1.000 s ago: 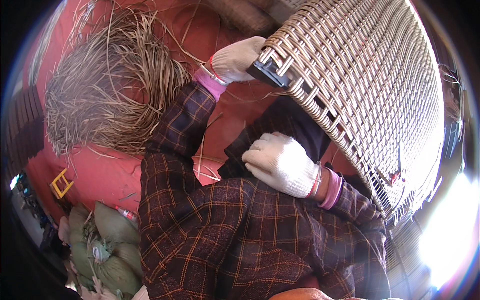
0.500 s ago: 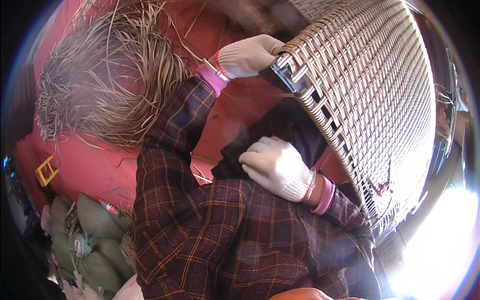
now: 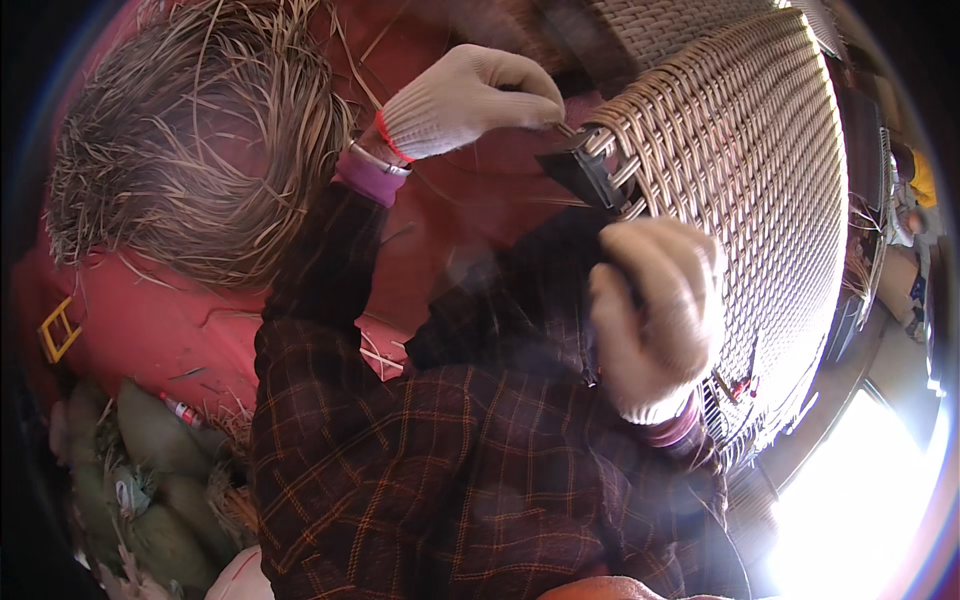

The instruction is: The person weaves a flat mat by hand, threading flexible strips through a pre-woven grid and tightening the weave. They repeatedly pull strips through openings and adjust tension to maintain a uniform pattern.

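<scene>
A woven wicker panel (image 3: 740, 150) of brown strands leans up at my right, with a black corner piece (image 3: 583, 175) at its near upper corner. My left hand (image 3: 475, 100), in a white knit glove, is at that corner with thumb and fingertips pinched on a short wicker strand end (image 3: 567, 130). My right hand (image 3: 660, 310), gloved too, is raised in front of the panel's left edge. Its fingers look curled, but motion smears them. Whether anything is inside that hand is hidden.
A big coil of loose flat strands (image 3: 190, 150) lies on the red covering (image 3: 180, 320) at the left. Nearby are a yellow frame-shaped piece (image 3: 60, 330), green sacks (image 3: 160, 440) and a small red-and-white bottle (image 3: 180, 408). Another woven panel (image 3: 680, 30) stands behind.
My right hand has risen from my lap and moved right, to the panel's edge. My left hand has shifted a little up and left, its fingertips now pinched at the corner.
</scene>
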A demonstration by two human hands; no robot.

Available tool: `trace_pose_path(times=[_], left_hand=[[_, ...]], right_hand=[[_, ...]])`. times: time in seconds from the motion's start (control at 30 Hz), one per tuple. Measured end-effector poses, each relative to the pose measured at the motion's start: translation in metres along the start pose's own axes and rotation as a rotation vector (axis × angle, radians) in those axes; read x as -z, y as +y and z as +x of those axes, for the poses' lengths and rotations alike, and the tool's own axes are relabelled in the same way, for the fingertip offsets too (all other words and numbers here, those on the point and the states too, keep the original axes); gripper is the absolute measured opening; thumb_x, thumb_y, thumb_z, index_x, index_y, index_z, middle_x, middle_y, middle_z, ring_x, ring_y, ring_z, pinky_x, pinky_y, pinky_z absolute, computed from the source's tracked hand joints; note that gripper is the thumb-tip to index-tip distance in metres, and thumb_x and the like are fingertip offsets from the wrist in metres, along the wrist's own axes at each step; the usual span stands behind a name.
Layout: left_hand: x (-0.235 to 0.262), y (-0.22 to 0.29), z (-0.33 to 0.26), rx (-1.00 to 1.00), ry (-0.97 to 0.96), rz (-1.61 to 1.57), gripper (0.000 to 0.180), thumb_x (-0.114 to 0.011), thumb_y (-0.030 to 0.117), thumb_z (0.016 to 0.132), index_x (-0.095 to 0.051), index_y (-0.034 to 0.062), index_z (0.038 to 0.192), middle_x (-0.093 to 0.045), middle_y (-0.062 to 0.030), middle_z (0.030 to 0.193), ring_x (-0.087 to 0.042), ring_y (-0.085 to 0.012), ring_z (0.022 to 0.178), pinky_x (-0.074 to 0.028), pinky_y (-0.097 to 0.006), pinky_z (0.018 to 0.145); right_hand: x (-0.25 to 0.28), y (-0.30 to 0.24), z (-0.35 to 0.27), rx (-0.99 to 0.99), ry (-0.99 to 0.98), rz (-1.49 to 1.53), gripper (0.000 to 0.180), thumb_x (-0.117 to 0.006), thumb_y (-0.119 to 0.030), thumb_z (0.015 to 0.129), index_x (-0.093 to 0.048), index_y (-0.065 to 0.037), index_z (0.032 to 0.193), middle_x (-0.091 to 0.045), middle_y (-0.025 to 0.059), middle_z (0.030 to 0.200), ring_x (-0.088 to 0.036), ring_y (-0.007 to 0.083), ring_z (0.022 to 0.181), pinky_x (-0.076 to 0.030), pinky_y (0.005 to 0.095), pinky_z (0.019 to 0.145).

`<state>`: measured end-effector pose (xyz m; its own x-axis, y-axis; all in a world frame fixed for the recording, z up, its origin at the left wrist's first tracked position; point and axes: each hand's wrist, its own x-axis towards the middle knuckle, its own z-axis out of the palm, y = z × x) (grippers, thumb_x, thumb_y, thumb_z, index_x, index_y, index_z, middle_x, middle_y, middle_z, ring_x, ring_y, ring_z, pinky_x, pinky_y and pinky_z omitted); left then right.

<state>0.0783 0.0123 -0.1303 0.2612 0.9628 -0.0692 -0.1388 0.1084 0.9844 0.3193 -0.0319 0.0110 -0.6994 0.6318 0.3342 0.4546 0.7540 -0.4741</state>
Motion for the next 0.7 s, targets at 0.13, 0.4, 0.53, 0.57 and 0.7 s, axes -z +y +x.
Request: trace_pose_path(times=[0.13,0.4,0.53,0.57,0.7], left_hand=[[0.006,0.005,-0.01,-0.04,-0.02,0.049,0.017,-0.071,0.011,0.098,-0.076,-0.0024,0.106,-0.075,-0.0041,0.093,-0.069,-0.0095,0.088,-0.055,-0.025,0.081],[0.003,0.002,-0.018,0.063,-0.041,0.056,0.015,-0.072,0.011,0.097,-0.077,-0.0017,0.103,-0.075,-0.0022,0.093,-0.066,-0.0071,0.087,-0.053,-0.024,0.08],[0.002,-0.002,-0.014,0.092,-0.07,0.03,0.015,-0.072,0.011,0.097,-0.077,-0.0017,0.102,-0.074,-0.0006,0.091,-0.063,-0.0062,0.085,-0.051,-0.023,0.079],[0.003,-0.002,-0.014,0.113,-0.058,0.036,0.015,-0.072,0.012,0.097,-0.076,-0.0017,0.102,-0.073,-0.0002,0.091,-0.062,-0.0061,0.085,-0.05,-0.023,0.079],[0.004,0.003,-0.023,0.196,-0.076,0.002,0.016,-0.07,0.011,0.096,-0.076,-0.0017,0.103,-0.073,0.0,0.092,-0.062,-0.006,0.087,-0.05,-0.024,0.081]], right_hand=[[-0.005,0.005,0.008,-0.131,0.017,-0.097,0.041,-0.077,0.005,0.076,-0.071,0.0,0.116,-0.07,0.0134,0.112,-0.063,0.0316,0.107,-0.052,0.0425,0.093],[-0.024,0.011,0.001,0.156,0.071,0.049,0.045,-0.079,0.005,0.066,-0.072,-0.004,0.11,-0.068,0.0089,0.106,-0.065,0.0284,0.096,-0.053,0.0412,0.081],[-0.034,-0.004,-0.012,0.149,-0.069,0.214,0.048,-0.08,0.004,0.063,-0.071,-0.005,0.109,-0.068,0.0079,0.106,-0.067,0.0266,0.089,-0.053,0.0397,0.072],[-0.035,-0.008,-0.016,0.127,-0.147,0.243,0.046,-0.081,0.003,0.065,-0.071,-0.005,0.109,-0.068,0.0087,0.106,-0.067,0.0272,0.088,-0.053,0.0404,0.072],[-0.04,-0.009,-0.026,-0.266,-0.264,0.447,0.027,-0.074,-0.001,0.084,-0.069,-0.001,0.111,-0.07,0.0161,0.11,-0.069,0.0346,0.097,-0.056,0.0414,0.083]])
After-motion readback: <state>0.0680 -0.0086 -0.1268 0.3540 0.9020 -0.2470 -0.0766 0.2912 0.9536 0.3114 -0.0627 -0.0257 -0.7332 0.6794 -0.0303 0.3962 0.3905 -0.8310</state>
